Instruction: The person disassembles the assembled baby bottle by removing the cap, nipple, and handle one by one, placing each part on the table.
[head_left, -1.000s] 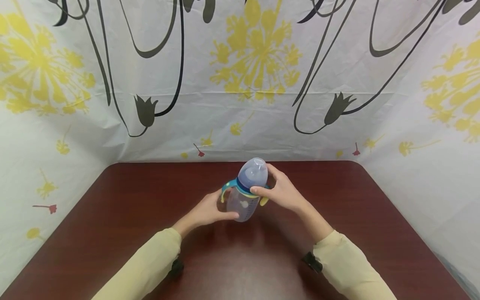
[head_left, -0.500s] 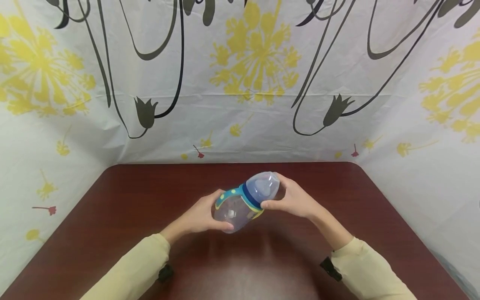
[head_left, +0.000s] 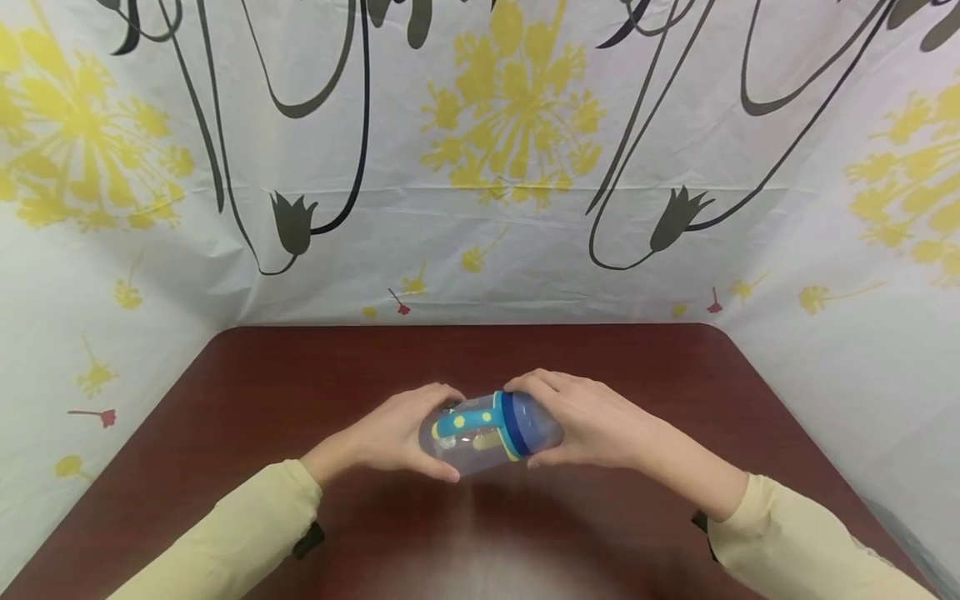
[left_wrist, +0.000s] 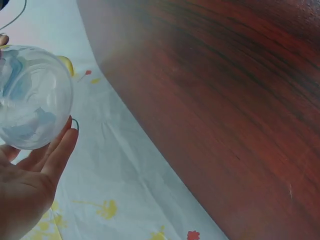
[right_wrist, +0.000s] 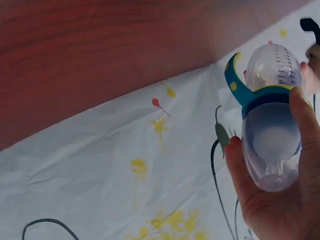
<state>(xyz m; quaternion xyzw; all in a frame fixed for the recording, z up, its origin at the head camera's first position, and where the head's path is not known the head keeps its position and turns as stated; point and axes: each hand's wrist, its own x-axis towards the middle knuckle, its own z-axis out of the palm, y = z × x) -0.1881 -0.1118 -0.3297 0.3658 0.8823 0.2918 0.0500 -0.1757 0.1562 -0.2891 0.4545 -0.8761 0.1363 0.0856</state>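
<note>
A clear baby bottle (head_left: 474, 457) with a blue collar lies nearly level above the table, held between both hands. My left hand (head_left: 397, 430) grips its base end from the left, thumb along the near side. On the other end, my right hand (head_left: 600, 423) holds the domed clear cap (head_left: 537, 427), fingers over the top and thumb below. A blue handle (head_left: 469, 419) with yellow dots runs along the body. The left wrist view looks onto the round bottle base (left_wrist: 40, 100). Through the cap, the right wrist view shows the nipple (right_wrist: 275, 150), with measuring marks on the body beyond.
The dark red wooden table (head_left: 315, 358) spreads under both hands. Behind it and at both sides hangs a white sheet (head_left: 420, 242) printed with yellow and grey flowers. Black straps (head_left: 307, 540) show at the sleeve cuffs.
The bottle has tipped from leaning upright to almost horizontal, cap toward the right, and has come lower and nearer. My right hand has shifted right and wrapped further over the cap.
</note>
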